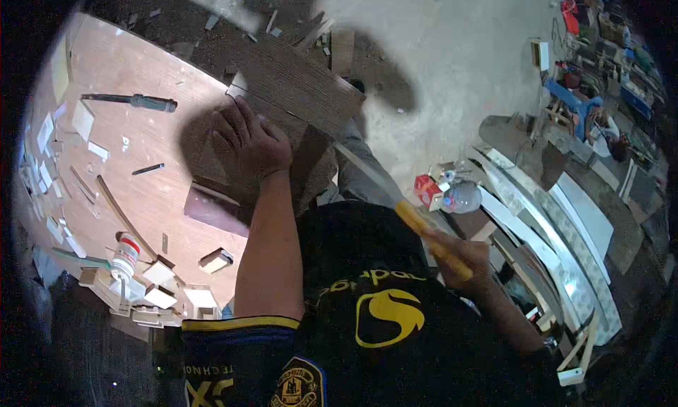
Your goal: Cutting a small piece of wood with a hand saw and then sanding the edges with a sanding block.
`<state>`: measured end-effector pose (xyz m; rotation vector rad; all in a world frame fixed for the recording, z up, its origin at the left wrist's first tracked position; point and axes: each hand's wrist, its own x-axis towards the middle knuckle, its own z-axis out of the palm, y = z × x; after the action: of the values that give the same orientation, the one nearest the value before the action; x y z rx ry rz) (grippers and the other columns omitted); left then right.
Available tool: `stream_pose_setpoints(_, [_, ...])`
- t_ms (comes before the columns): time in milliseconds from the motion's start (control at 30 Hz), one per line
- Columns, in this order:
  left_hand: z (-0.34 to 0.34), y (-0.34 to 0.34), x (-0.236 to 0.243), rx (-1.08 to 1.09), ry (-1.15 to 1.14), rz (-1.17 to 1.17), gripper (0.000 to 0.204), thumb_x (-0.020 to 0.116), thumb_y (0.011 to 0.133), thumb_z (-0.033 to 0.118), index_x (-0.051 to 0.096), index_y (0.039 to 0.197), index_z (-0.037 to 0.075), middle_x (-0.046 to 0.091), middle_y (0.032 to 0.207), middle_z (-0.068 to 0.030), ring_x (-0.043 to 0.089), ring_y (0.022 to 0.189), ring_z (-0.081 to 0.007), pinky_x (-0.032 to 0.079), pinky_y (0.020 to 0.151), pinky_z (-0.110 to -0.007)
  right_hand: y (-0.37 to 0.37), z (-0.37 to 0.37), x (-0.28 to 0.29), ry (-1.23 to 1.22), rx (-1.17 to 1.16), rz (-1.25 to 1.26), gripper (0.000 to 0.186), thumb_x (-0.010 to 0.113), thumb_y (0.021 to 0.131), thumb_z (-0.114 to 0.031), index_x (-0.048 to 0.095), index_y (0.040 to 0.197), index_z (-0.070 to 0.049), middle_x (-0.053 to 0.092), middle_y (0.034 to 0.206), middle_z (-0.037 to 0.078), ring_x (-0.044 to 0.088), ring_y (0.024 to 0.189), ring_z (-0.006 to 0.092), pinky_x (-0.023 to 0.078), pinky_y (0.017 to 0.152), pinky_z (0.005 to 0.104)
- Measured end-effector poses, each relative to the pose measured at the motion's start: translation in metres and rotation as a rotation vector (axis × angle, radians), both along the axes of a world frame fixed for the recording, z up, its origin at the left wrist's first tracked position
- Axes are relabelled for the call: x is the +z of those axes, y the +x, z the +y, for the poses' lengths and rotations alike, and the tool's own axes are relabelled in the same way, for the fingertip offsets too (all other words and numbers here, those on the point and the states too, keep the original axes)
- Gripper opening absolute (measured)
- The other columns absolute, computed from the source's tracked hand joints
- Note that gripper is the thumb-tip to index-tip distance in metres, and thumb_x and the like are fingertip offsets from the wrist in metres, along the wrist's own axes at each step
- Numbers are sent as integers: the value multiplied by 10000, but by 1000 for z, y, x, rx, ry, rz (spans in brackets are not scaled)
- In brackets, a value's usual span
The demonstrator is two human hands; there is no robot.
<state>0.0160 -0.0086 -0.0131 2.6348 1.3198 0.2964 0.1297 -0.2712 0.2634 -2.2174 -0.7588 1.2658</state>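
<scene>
Left hand [256, 140] spread open-fingered over a wooden board [304, 78], right hand [462, 261] gripping an apparent yellow-handled saw [415, 218], the likely cut demands firm bracing next.

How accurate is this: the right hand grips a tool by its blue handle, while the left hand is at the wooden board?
Only the colour is wrong: the head view shows a yellow handle in the right hand. The rest stands.

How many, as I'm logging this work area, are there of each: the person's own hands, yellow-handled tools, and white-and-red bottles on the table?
Own hands: 2 (left hand, right hand)
Yellow-handled tool: 1
White-and-red bottle: 1
Total: 4
</scene>
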Motion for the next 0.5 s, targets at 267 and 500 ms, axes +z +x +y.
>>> stream_pose_setpoints(267, [-17,-8,13,-69,-39,66,553,444,896,222,419,1407,9,351,1503,-153,257,1400,-410,106,1134,-570,-3,31,-46,-165,-48,92,442,663,837,-36,597,1261,-143,683,1111,139,697,880,203,554,755,292])
stream_pose_setpoints(500, [-8,14,10,-29,-4,-25,555,449,893,201,410,1410,1,331,1515,-148,250,1400,-422,119,1127,-581,13,32,-53,-32,36,-57,479,652,834,-34,578,1288,-168,714,933,129,687,685,171,549,617,300])
